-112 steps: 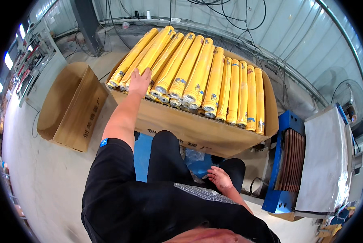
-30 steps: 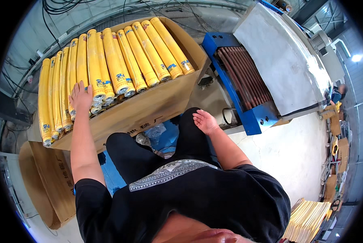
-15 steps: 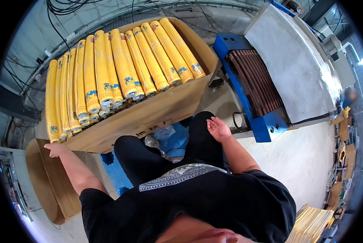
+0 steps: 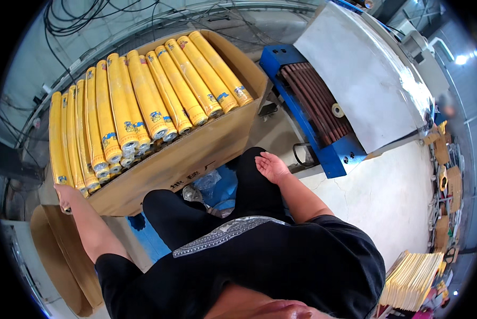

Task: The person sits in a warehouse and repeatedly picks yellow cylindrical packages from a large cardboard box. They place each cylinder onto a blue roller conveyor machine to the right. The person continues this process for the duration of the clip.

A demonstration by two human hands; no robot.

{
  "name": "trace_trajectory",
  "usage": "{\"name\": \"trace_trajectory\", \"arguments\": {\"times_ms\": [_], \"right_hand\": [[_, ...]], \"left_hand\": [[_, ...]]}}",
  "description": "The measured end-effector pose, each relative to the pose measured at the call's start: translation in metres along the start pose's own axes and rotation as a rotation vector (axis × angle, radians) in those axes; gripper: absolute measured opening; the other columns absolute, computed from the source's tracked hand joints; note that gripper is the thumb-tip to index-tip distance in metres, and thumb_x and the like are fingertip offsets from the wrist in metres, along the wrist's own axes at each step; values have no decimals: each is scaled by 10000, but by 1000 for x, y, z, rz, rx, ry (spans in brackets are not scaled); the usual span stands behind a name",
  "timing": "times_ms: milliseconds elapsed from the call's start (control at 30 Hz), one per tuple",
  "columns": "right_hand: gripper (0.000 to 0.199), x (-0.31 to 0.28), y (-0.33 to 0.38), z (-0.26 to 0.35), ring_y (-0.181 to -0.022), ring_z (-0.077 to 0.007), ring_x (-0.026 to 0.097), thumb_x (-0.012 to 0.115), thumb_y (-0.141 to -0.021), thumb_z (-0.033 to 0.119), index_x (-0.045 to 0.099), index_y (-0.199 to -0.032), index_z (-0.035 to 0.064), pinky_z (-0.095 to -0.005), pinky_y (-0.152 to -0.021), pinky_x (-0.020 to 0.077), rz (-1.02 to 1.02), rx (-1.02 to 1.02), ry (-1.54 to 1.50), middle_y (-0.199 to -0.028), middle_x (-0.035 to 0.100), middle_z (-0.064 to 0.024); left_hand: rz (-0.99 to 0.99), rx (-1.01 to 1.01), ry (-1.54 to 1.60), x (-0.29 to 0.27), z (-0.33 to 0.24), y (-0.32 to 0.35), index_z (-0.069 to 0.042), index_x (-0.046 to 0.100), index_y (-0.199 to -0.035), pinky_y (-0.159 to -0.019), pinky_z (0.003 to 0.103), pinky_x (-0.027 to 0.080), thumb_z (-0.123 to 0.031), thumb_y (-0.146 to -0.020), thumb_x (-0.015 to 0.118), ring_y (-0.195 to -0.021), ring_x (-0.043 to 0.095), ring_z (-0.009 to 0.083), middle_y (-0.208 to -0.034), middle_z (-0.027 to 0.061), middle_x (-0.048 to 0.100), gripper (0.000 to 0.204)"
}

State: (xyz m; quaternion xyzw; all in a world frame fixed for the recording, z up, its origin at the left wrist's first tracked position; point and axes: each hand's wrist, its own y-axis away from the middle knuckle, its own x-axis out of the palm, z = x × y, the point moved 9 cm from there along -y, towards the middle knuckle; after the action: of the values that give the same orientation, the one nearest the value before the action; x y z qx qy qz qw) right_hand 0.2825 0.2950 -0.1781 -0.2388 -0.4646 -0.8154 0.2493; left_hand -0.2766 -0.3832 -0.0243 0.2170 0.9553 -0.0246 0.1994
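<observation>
My left hand (image 4: 65,196) is at the front left corner of a big cardboard box (image 4: 169,173). Its fingers curl over the near end of the leftmost yellow roll (image 4: 58,141), partly hiding it. Stacked in the box lie many wrapped yellow rolls (image 4: 118,106) with blue printed figures, their round ends toward me. My right hand (image 4: 273,167) rests palm up by my right knee, fingers loosely bent, with nothing in it. Beyond it is a blue-framed machine with dark red rollers (image 4: 310,101). The pale round end of a roll (image 4: 337,110) shows among these rollers.
A white cover (image 4: 361,74) slopes over the machine on the right. Brown cardboard (image 4: 63,260) stands at the left. Clear plastic (image 4: 207,182) lies between my knees. A stack of yellowish sheets (image 4: 411,279) is at the lower right. Black cables (image 4: 84,13) hang at the back.
The view has shifted slightly. My left hand has moved from just below the leftmost roll onto its end. A round roll end has appeared at the machine's rollers. My right hand stays on the knee.
</observation>
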Motion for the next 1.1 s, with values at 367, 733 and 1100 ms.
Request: {"name": "trace_trajectory", "arguments": {"times_ms": [367, 733, 1100], "right_hand": [[689, -40, 34, 120, -1181, -312, 470, 674, -825, 403, 394, -1326, 23, -512, -1021, 356, 19, -392, -363, -1293, 483, -175], [736, -7, 32, 207, -1198, -312, 457, 704, -796, 500, 435, -1277, 12, -493, -1022, 376, 113, -620, -700, -1282, 476, -139], [296, 71, 32, 99, -847, -220, 608, 634, -874, 108, 474, -1118, 62, -300, -654, 533, 126, -414, -377, -961, 590, -100]], "left_hand": [[69, 1233, 1, -10, -49, 239, 143, 188, -1412, -1152, 495, 128, -519, -895, 533, -1404, 141, 442, -1494, 330, 161, 909], [758, 1361, 287, -57, -28, 442, 56, 313, -1409, -1125, 487, 171, -321, -896, 604, -1376, 230, 396, -1479, 253, 272, 701], [1988, 681, 229, -74, 19, 619, 24, 315, -1413, -1044, 387, 366, -66, -865, 587, -1262, 438, 279, -1425, 174, 394, 619]]}}
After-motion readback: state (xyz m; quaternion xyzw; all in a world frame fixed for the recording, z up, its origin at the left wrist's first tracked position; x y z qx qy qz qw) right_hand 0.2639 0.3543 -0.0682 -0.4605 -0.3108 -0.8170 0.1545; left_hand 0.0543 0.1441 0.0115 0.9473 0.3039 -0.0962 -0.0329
